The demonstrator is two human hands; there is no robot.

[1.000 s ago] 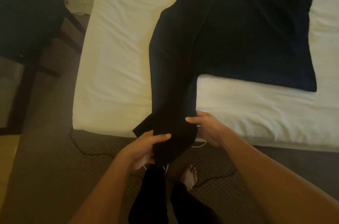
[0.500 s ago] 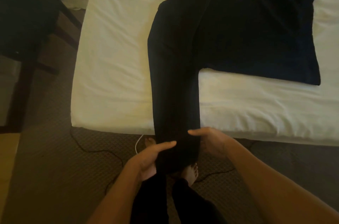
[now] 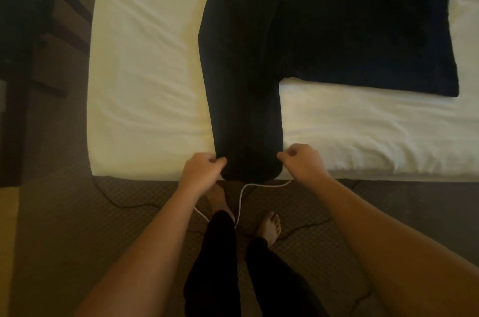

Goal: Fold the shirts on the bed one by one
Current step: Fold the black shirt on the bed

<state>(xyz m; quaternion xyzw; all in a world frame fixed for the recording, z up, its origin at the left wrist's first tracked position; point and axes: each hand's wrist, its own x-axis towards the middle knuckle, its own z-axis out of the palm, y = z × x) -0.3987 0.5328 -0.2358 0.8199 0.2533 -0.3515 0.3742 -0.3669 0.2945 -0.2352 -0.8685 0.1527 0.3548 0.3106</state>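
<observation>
A black shirt [image 3: 241, 78] lies as a long narrow strip on the white bed [image 3: 145, 83], running from the far side down to the near edge, where its end hangs slightly over. My left hand [image 3: 201, 170] pinches the strip's near left corner. My right hand [image 3: 302, 161] pinches its near right corner. Both hands are closed on the cloth at the mattress edge. A second dark garment [image 3: 363, 21], spread flat, lies to the right and touches the strip's upper part.
A dark chair [image 3: 23, 31] stands left of the bed. Black and white cables [image 3: 241, 200] run over the brown carpet by my bare feet [image 3: 269, 228]. White sheet shows to the left and right of the strip.
The strip's near end was held up off the bed's edge; it now lies flat on the mattress. My hands have spread apart from its middle to its two corners.
</observation>
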